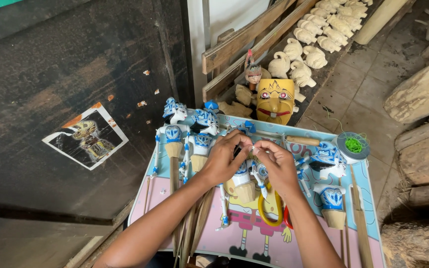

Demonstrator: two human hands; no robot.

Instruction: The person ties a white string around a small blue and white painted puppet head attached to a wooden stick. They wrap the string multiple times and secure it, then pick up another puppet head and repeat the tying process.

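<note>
The puppets (202,134) are white with blue headdresses and blue-patterned chests, their lower bodies tan. The mask (275,100) is yellow with pink eyes and a red mouth. The board (368,191) is pale blue and pink, printed with a yellow cartoon figure (its legs striped). The spool (353,145) holds bright green thread. The carvings (319,34) are unpainted cream. The scissors (269,216) have yellow and red handles.

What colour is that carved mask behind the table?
Yellow mask, red lips and eyes; head view.
</note>
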